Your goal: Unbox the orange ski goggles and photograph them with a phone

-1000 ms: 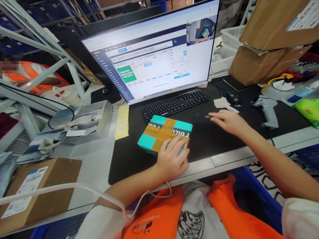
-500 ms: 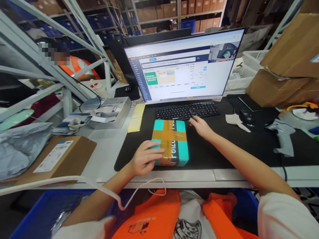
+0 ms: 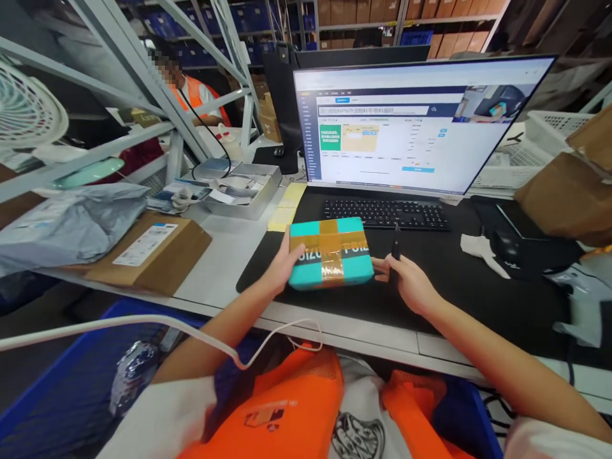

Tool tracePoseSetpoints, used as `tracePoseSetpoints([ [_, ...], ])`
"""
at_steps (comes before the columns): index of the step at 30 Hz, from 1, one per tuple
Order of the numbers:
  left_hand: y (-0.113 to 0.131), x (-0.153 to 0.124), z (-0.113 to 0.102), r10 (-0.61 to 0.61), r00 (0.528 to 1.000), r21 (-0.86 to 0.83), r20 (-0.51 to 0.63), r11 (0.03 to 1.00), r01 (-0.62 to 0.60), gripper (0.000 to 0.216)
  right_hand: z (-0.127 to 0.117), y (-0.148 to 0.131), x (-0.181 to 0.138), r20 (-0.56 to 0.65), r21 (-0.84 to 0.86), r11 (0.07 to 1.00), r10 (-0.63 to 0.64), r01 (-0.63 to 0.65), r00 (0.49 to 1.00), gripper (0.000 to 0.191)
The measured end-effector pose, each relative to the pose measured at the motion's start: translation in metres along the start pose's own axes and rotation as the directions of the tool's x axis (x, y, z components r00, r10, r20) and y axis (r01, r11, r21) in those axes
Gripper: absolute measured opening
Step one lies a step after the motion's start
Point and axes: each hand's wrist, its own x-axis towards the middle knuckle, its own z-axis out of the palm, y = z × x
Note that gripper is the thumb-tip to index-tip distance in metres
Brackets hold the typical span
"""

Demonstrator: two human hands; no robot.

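Note:
A teal box (image 3: 331, 253) crossed with brown tape lies on the black desk mat (image 3: 459, 287) in front of the keyboard (image 3: 385, 213). My left hand (image 3: 281, 264) grips the box's left end, fingers curled round its edge. My right hand (image 3: 406, 277) touches the box's right end and is closed on a thin black pen (image 3: 396, 245) that points upward. Behind the keyboard stands a large monitor (image 3: 411, 127) with a form on its screen.
A cardboard parcel (image 3: 153, 252) and a grey mailer bag (image 3: 71, 223) lie at the left. A metal tray (image 3: 239, 191) and yellow notes (image 3: 287, 205) sit beside the monitor. A mouse (image 3: 507, 242), brown cartons (image 3: 568, 191) and a scanner (image 3: 586, 299) are on the right. Another person in an orange vest (image 3: 194, 95) is behind the rack.
The box has been turned so its long side runs left to right. My left hand moved to its left end; my right hand, holding the pen, came to its right end.

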Motion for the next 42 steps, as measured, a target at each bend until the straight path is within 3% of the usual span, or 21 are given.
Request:
tracePoseSetpoints([
  [3,0.027,0.051,-0.006,-0.028,0.985,-0.072,0.171,0.997,0.041,0.104,0.007,0.001,-0.027,0.039,-0.046,0.998,0.049,-0.048,0.998,0.043],
  [6,0.045,0.098,-0.012,-0.047,0.927,0.140,0.371,0.990,-0.005,0.112,0.013,0.003,-0.047,0.139,-0.206,0.979,0.027,0.002,0.990,0.049],
  [9,0.059,0.118,-0.007,-0.017,0.923,0.339,0.384,0.933,-0.123,0.101,0.004,0.002,-0.050,0.162,-0.489,0.856,-0.098,0.167,0.982,0.042],
  [12,0.069,0.095,0.010,0.100,0.939,0.454,0.328,0.855,-0.250,0.065,-0.017,0.000,-0.044,0.103,-0.776,0.579,-0.275,0.251,0.956,0.032],
  [14,0.071,0.061,0.026,0.235,0.911,0.630,0.339,0.662,-0.406,0.048,-0.028,-0.001,-0.042,0.105,-0.874,0.412,-0.354,0.256,0.929,0.029],
  [16,0.069,0.024,0.044,0.270,0.863,0.695,0.427,0.513,-0.504,0.059,-0.032,-0.002,-0.042,0.165,-0.915,0.280,-0.397,0.291,0.903,0.027],
  [17,0.067,0.009,0.052,0.272,0.843,0.706,0.464,0.461,-0.538,0.074,-0.031,-0.002,-0.043,0.205,-0.925,0.216,-0.410,0.313,0.889,0.028],
  [19,0.063,-0.013,0.065,0.291,0.822,0.719,0.489,0.399,-0.569,0.097,-0.027,-0.002,-0.044,0.280,-0.931,0.102,-0.419,0.351,0.864,0.035],
  [21,0.059,-0.022,0.071,0.304,0.818,0.731,0.488,0.370,-0.573,0.105,-0.022,-0.004,-0.044,0.327,-0.930,0.023,-0.411,0.368,0.851,0.040],
  [30,0.057,-0.020,0.072,0.334,0.784,0.701,0.523,0.355,-0.619,0.100,-0.026,-0.017,-0.036,0.407,-0.910,-0.094,-0.379,0.403,0.831,0.049],
  [42,0.048,-0.022,0.074,0.444,0.743,0.657,0.500,0.365,-0.660,0.108,-0.032,-0.027,-0.032,0.406,-0.913,-0.126,-0.376,0.388,0.833,0.048],
])
